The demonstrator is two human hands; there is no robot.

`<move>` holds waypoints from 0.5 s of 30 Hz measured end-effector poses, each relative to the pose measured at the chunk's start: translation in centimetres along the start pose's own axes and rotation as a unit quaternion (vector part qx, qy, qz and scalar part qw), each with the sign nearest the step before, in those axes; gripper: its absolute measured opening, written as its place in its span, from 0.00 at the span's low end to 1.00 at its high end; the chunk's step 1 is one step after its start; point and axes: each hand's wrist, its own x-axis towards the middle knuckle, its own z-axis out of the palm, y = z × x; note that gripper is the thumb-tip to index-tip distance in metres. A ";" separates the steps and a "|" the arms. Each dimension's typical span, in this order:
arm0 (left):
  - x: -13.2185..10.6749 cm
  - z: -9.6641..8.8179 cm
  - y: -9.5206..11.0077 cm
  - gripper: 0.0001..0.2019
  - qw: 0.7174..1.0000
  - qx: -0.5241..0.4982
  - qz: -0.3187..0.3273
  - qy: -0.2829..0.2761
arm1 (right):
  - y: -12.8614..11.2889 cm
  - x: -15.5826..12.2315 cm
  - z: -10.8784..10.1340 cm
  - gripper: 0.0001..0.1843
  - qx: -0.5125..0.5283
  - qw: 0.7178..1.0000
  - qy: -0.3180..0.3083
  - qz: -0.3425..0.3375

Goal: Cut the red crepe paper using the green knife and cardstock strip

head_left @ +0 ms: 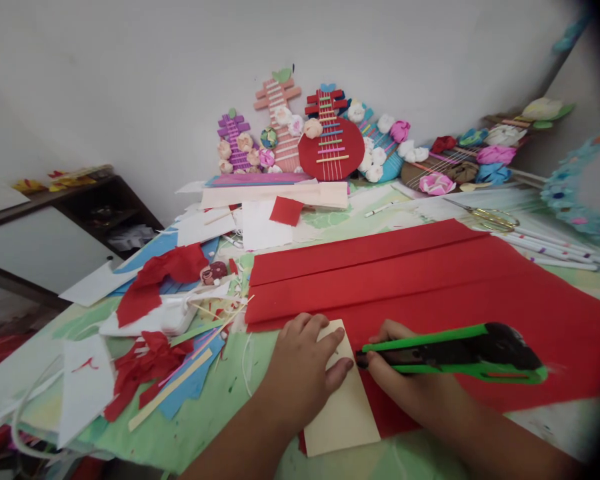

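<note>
My left hand (307, 363) lies with its fingers spread on a cream card (347, 417), pressing it onto a large sheet of red crepe paper (380, 280). In my right hand (415, 390) is a green and black utility knife (460, 352), its front end close to the card's right edge. The fingers and thumb close round the knife near its tip, and its handle points to the right. I cannot make out the blade itself. Fold lines run across the red paper.
Paper scraps (140, 367), strips and a white power strip (173, 315) clutter the left side. Decorated toy lutes (331, 150) lean on the wall behind. Gold-handled scissors (490, 217) and white sticks (555, 250) lie at the far right.
</note>
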 end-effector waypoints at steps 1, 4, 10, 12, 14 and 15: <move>0.0 0.0 0.0 0.16 1.000 0.000 -0.001 0.000 | 0.1 0.0 0.0 0.09 -0.003 1.000 -0.008 -0.002; 0.0 -0.1 0.0 0.16 1.000 0.001 -0.003 -0.007 | 0.1 0.0 0.0 0.10 -0.023 0.999 -0.036 -0.016; 0.0 0.1 0.0 0.17 1.000 0.004 -0.008 -0.017 | -0.2 0.0 0.0 0.10 -0.043 0.998 -0.040 -0.019; 0.1 0.1 0.0 0.17 1.000 0.001 -0.008 -0.016 | 0.0 -0.1 0.0 0.10 -0.058 0.997 -0.050 0.003; 0.1 0.1 0.0 0.17 1.000 0.000 -0.010 -0.016 | 0.2 -0.2 0.1 0.10 -0.074 0.996 -0.055 0.015; 0.1 0.1 0.1 0.17 1.000 0.000 -0.010 -0.016 | 0.3 -0.2 0.1 0.11 -0.076 0.996 -0.052 0.013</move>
